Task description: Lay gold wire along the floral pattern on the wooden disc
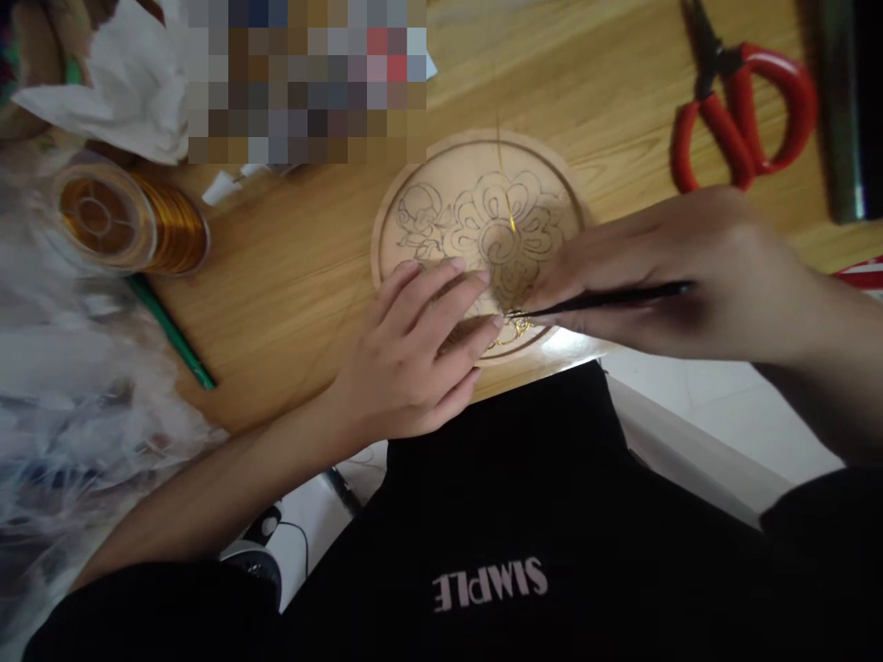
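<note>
A round wooden board (407, 175) with a raised rim lies at the table's edge, drawn with flower outlines in dark lines. My left hand (414, 349) lies over its lower left part, fingers spread and fingertips on the surface. Black tweezers (621, 296) are gripped in my right hand (690, 276), their tips touching down beside my left fingertips. Around those tips, shaped gold wire (522, 324) follows part of the drawing near the lower rim. A thin gold strand (511, 216) rises across the flower toward the far side. My hands hide part of the pattern.
Red-handled scissors (738, 119) lie at the far right, near a dark object (852, 110). On the left are a spool of gold wire (131, 221), a green stick (176, 336), white tissue (131, 83) and crumpled clear plastic (89, 414). The wooden table (290, 303) extends beyond the board.
</note>
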The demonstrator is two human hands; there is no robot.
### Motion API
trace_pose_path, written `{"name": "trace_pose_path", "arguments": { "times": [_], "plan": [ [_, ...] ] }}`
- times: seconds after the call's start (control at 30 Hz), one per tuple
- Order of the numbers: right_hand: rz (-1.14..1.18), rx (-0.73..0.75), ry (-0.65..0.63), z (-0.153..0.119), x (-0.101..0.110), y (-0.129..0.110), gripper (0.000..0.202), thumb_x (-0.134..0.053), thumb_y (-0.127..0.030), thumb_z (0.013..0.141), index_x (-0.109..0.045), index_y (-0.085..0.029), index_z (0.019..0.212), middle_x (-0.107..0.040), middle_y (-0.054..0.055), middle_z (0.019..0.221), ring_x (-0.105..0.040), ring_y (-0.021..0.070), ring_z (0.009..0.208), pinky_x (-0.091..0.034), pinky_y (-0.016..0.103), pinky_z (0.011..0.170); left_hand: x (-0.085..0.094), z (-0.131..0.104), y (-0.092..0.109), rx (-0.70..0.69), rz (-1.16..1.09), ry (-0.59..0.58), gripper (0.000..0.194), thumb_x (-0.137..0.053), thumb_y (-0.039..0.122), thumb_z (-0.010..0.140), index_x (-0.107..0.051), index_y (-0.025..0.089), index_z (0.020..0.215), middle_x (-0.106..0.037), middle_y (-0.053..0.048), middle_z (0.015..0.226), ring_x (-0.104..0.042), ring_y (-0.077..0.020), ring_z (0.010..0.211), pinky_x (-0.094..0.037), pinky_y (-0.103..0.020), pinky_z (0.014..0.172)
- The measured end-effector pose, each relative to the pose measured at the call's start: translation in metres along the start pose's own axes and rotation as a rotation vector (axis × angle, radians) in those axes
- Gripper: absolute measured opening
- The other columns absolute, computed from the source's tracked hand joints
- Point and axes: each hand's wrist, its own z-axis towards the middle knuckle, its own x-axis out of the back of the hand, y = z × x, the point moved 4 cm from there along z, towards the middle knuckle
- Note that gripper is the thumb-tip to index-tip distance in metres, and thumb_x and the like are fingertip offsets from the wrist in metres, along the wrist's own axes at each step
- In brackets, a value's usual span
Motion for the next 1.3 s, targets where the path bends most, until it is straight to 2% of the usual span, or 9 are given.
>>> {"name": "trace_pose_path", "arguments": {
  "times": [0.13, 0.23, 0.33, 0.5, 0.73, 0.97, 1.17, 1.3],
  "plan": [
    [-0.123, 0.089, 0.053, -0.004, -0.004, -0.009, 0.006, -0.068, -0.027, 0.091, -0.071, -0.027, 0.086, -0.073, -0.008, 0.072, -0.07, 0.0089, 0.063, -0.055, 0.021, 0.054, 0.0, 0.0, -0.001, 0.007, 0.001, -0.027, 0.034, -0.062, 0.027, 0.089, -0.059, 0.017, 0.122, -0.059, -0.015, 0.137, -0.053, -0.0352, 0.131, -0.047, -0.057, 0.108],
    [-0.218, 0.083, 0.102, -0.009, -0.009, -0.016, 0.004, -0.068, -0.023, 0.091, -0.068, -0.025, 0.087, -0.074, -0.006, 0.076, -0.072, 0.0117, 0.067, -0.055, 0.023, 0.053, -0.001, 0.0, -0.001, 0.024, 0.006, -0.045, 0.032, -0.059, 0.027, 0.091, -0.059, 0.02, 0.122, -0.058, -0.012, 0.139, -0.051, -0.0326, 0.133, -0.046, -0.057, 0.109],
    [-0.274, -0.009, 0.155, -0.016, -0.016, -0.021, 0.004, -0.067, -0.021, 0.091, -0.067, -0.026, 0.091, -0.076, -0.005, 0.082, -0.074, 0.0139, 0.074, -0.057, 0.025, 0.057, -0.001, -0.001, -0.001, 0.019, -0.011, -0.024, 0.033, -0.059, 0.026, 0.091, -0.06, 0.016, 0.122, -0.057, -0.014, 0.138, -0.051, -0.034, 0.133, -0.045, -0.058, 0.11],
    [-0.264, -0.14, 0.347, -0.029, -0.029, -0.029, 0.01, -0.072, -0.017, 0.086, -0.07, -0.024, 0.092, -0.076, -0.002, 0.082, -0.074, 0.0158, 0.073, -0.059, 0.026, 0.058, -0.002, -0.002, -0.001, 0.026, -0.051, 0.002, 0.03, -0.059, 0.023, 0.09, -0.062, 0.015, 0.119, -0.056, -0.014, 0.14, -0.05, -0.0351, 0.134, -0.044, -0.059, 0.111],
    [-0.215, -0.309, 0.474, -0.04, -0.047, -0.04, 0.02, -0.071, -0.009, 0.084, -0.072, -0.02, 0.101, -0.078, 0.005, 0.102, -0.076, 0.0173, 0.088, -0.064, 0.026, 0.073, -0.002, -0.002, -0.001, 0.026, -0.039, 0.027, 0.027, -0.06, 0.023, 0.09, -0.063, 0.014, 0.116, -0.057, -0.014, 0.138, -0.052, -0.0351, 0.131, -0.045, -0.059, 0.109],
    [-0.21, -0.334, 0.503, -0.043, -0.054, -0.042, 0.024, -0.071, -0.008, 0.084, -0.071, -0.02, 0.105, -0.078, 0.006, 0.1, -0.075, 0.016, 0.088, -0.065, 0.027, 0.078, -0.001, -0.003, -0.003, -0.001, -0.053, 0.021, 0.031, -0.059, 0.026, 0.091, -0.06, 0.014, 0.12, -0.056, -0.015, 0.137, -0.051, -0.0354, 0.132, -0.045, -0.059, 0.109],
    [-0.211, -0.296, 0.56, -0.047, -0.057, -0.041, 0.033, -0.073, -0.007, 0.08, -0.071, -0.024, 0.108, -0.078, 0.003, 0.096, -0.076, 0.0184, 0.084, -0.066, 0.03, 0.074, 0.002, -0.004, -0.006, -0.027, -0.118, 0.035, 0.043, -0.062, 0.028, 0.09, -0.057, 0.008, 0.128, -0.06, -0.019, 0.131, -0.052, -0.0367, 0.132, -0.044, -0.059, 0.111],
    [-0.199, -0.299, 0.585, -0.05, -0.059, -0.037, 0.037, -0.073, -0.009, 0.081, -0.07, -0.029, 0.111, -0.078, 0.001, 0.096, -0.076, 0.0197, 0.082, -0.066, 0.033, 0.071, 0.001, -0.004, -0.005, -0.012, -0.103, 0.05, 0.04, -0.06, 0.028, 0.091, -0.057, 0.01, 0.127, -0.06, -0.018, 0.131, -0.051, -0.0351, 0.133, -0.045, -0.059, 0.11]
  ]
}}
